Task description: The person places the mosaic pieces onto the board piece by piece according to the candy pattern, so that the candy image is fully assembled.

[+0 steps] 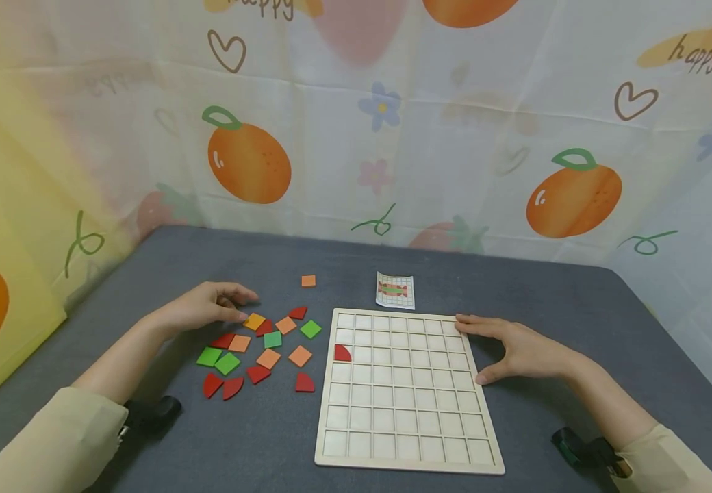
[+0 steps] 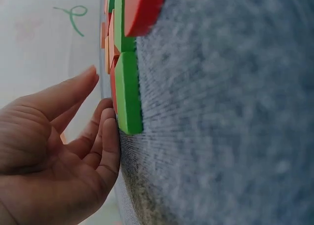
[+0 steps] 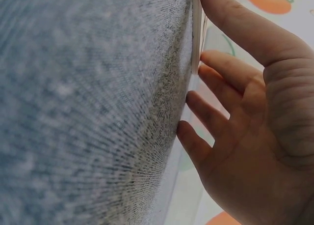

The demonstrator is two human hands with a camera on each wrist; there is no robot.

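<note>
A pale wooden grid board (image 1: 409, 463) lies on the dark table, with one red quarter-circle tile (image 1: 342, 353) in a cell of its left column, third row down. Left of the board are loose orange, green and red tiles. My left hand (image 1: 205, 306) hovers at their far left, its thumb tip beside a yellow-orange square tile (image 1: 254, 322); whether they touch is unclear. In the left wrist view, thumb and fingers stand apart near a green tile (image 2: 129, 95). My right hand (image 1: 525, 349) rests thumb and fingertips along the board's right edge (image 3: 196, 33).
Behind the board lies a small printed card (image 1: 396, 291) with a candy-shaped pattern on a grid. A lone orange square tile (image 1: 309, 281) sits farther back than the other tiles. A fruit-patterned curtain (image 1: 331, 137) hangs along the table's back edge.
</note>
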